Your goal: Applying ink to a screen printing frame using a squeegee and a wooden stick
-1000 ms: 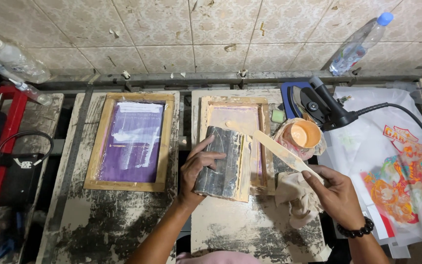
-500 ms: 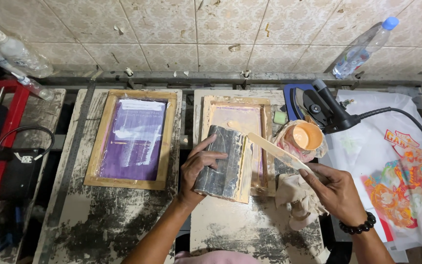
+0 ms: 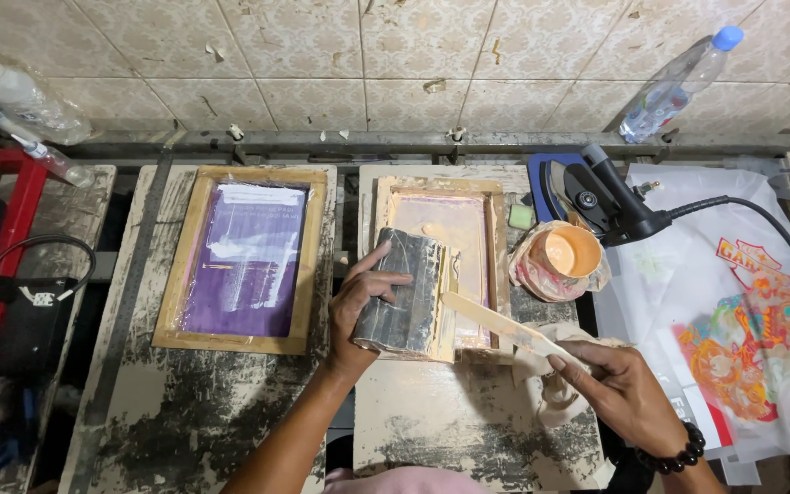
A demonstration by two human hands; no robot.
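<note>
My left hand (image 3: pixel 358 311) grips a dark, ink-caked squeegee block (image 3: pixel 404 291) held over the left side of a wooden screen-printing frame (image 3: pixel 496 229) with an orange-stained mesh. My right hand (image 3: pixel 619 389) holds a flat wooden stick (image 3: pixel 496 323) whose tip rests against the squeegee's edge; a stained rag (image 3: pixel 541 366) lies under that hand. An open container of orange ink (image 3: pixel 571 252) stands just right of the frame.
A second wooden frame with purple mesh (image 3: pixel 244 256) lies on the left board. A black lamp on a cable (image 3: pixel 614 201), plastic bottles (image 3: pixel 678 84) against the tiled wall, printed transfer sheets (image 3: pixel 752 348) at right, a red stand (image 3: pixel 2 238) at left.
The stick in my right hand has dropped lower and slid toward the squeegee's edge. My left hand and the squeegee stay in place.
</note>
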